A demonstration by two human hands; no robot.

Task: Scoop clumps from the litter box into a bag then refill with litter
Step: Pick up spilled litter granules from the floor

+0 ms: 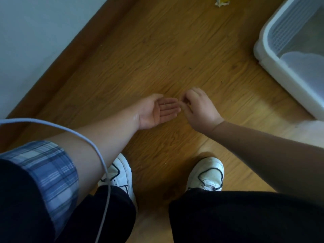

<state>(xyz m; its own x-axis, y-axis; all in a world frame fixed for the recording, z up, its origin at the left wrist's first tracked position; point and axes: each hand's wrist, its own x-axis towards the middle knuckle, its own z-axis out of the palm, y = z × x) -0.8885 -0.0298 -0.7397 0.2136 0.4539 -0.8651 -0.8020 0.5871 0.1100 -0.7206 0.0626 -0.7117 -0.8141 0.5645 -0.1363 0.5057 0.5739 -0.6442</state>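
The left hand (pixel 157 112) lay palm up with its fingers straight. The right hand (pixel 199 109) hovered at the left's fingertips, fingers curled as if pinching; whether it held a grain was too small to tell. This looked like gathering stray litter off the floor (pixel 157 50). Next came the litter box (pixel 287 74), well apart to the right and cut off by the frame; no scoop or bag showed.

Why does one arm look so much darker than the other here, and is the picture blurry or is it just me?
Head view: the left hand and its forearm catch the light, while the forearm behind the right hand lies in shade; head view: the whole frame is dim and slightly soft, with the litter box cut off at the edge; no hard glare.
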